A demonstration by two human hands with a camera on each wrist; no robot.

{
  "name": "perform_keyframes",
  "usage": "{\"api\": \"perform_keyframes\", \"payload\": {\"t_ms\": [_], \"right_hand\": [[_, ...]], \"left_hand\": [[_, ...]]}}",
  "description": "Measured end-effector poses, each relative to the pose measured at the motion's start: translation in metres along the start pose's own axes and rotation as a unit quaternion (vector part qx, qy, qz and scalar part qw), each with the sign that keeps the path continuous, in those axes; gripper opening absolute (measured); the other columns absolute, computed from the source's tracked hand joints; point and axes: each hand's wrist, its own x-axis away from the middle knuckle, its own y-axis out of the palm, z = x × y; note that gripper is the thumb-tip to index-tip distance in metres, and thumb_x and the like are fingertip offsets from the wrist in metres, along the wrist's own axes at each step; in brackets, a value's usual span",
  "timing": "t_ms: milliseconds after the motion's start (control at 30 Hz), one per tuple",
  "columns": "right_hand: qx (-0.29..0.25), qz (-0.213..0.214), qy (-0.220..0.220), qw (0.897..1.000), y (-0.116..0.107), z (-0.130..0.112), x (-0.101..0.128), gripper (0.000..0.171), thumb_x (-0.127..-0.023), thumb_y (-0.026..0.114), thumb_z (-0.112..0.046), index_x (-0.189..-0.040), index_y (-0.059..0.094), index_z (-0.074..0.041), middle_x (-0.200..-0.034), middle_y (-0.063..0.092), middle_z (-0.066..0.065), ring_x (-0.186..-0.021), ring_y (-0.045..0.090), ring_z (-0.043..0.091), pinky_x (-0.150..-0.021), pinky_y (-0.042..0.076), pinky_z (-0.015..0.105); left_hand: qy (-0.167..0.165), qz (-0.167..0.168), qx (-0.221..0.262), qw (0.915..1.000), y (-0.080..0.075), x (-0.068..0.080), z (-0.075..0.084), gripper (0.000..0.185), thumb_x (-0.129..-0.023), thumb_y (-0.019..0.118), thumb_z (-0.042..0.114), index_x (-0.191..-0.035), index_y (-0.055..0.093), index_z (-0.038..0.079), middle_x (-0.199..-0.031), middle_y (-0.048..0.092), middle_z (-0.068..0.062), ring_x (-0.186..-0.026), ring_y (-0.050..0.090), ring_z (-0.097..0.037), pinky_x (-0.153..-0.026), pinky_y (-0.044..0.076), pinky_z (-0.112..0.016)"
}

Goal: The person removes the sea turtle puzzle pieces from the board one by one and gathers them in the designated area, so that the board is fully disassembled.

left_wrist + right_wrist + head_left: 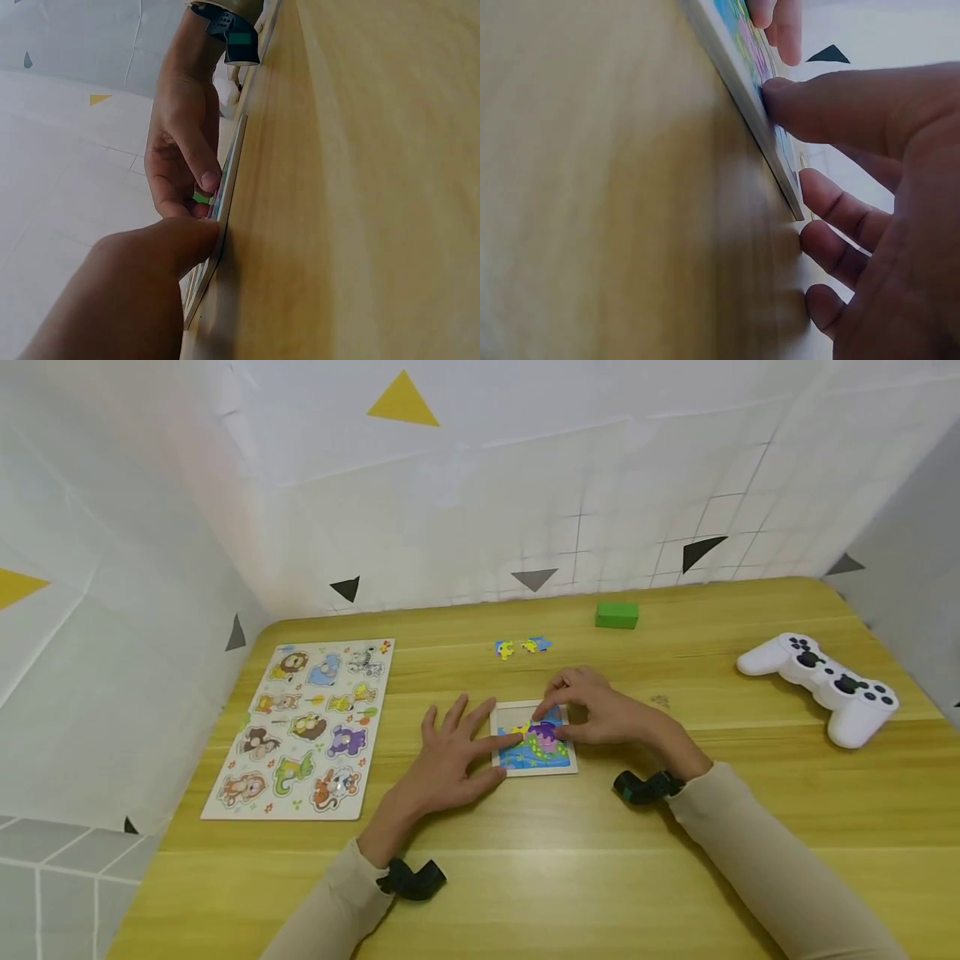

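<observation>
**Mia:** Where is the little puzzle (534,739)?

**Ben:** In the middle of the table (675,860), a bit nearer the front edge. Both hands are on it.

**Mia:** What is the left hand (450,760) doing?

**Ben:** Its fingers are straight and spread. One fingertip presses the puzzle's left side. It holds nothing.

**Mia:** And the right hand (600,710)?

**Ben:** Its fingers (196,169) are bent and pinch a small piece (201,197) that shows green, right on the puzzle.

**Mia:** How would you do this bit well?

**Ben:** I think the flat hand should keep the frame from sliding. The piece should go down flat, turned to match its hole, then get a soft push. If it tips, it may jam.

**Mia:** More pieces?

**Ben:** Two loose pieces (522,647) lie toward the back edge, near a green block (617,614).
</observation>
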Motion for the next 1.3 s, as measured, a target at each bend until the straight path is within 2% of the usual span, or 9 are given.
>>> {"api": "perform_keyframes", "payload": {"t_ms": [367, 567, 833, 1200, 1300], "right_hand": [[0.006, -0.008, 0.009, 1.000, -0.0014, -0.0026, 0.0011, 0.026, -0.083, 0.073, -0.018, -0.104, 0.070, -0.032, -0.115, 0.055, -0.002, -0.115, 0.041, 0.021, -0.095, 0.031, 0.045], [0.000, -0.012, 0.014, 1.000, -0.0016, -0.0039, 0.0011, 0.025, -0.084, 0.073, -0.017, -0.104, 0.069, -0.031, -0.115, 0.055, -0.003, -0.116, 0.041, 0.021, -0.096, 0.029, 0.046], [-0.008, -0.009, 0.014, 1.000, -0.0015, -0.0039, 0.0013, 0.025, -0.083, 0.075, -0.017, -0.102, 0.069, -0.032, -0.113, 0.055, -0.004, -0.114, 0.040, 0.020, -0.094, 0.030, 0.043], [-0.008, -0.004, -0.007, 1.000, -0.0026, -0.0046, 0.0000, 0.025, -0.081, 0.077, -0.016, -0.102, 0.071, -0.030, -0.108, 0.058, -0.005, -0.107, 0.043, 0.017, -0.091, 0.032, 0.040], [-0.017, -0.002, -0.008, 1.000, -0.0038, -0.0048, 0.0006, 0.031, -0.080, 0.077, -0.016, -0.108, 0.070, -0.027, -0.111, 0.060, -0.004, -0.108, 0.045, 0.017, -0.092, 0.034, 0.039]], "left_hand": [[-0.002, -0.006, 0.004, 1.0000, -0.0011, 0.0004, 0.0016, 0.044, -0.094, 0.046, 0.055, -0.137, 0.047, 0.049, -0.160, 0.028, -0.002, -0.147, 0.014, -0.046, -0.106, 0.006, -0.075], [-0.010, -0.005, 0.013, 0.9998, -0.0011, 0.0002, 0.0015, 0.047, -0.092, 0.049, 0.055, -0.138, 0.048, 0.045, -0.160, 0.029, -0.001, -0.148, 0.015, -0.044, -0.107, 0.006, -0.074], [-0.037, -0.007, 0.052, 0.9980, -0.0004, 0.0003, 0.0009, 0.040, -0.089, 0.053, 0.056, -0.125, 0.054, 0.040, -0.160, 0.026, 0.006, -0.149, 0.013, -0.039, -0.109, 0.001, -0.071], [-0.033, -0.002, 0.054, 0.9980, -0.0012, 0.0011, 0.0013, 0.037, -0.089, 0.053, 0.055, -0.123, 0.056, 0.039, -0.160, 0.028, 0.004, -0.149, 0.014, -0.040, -0.109, 0.002, -0.072], [-0.030, 0.001, 0.055, 0.9980, -0.0003, 0.0011, 0.0013, 0.037, -0.089, 0.054, 0.055, -0.122, 0.056, 0.039, -0.160, 0.028, 0.004, -0.149, 0.014, -0.040, -0.108, 0.002, -0.072]]}}
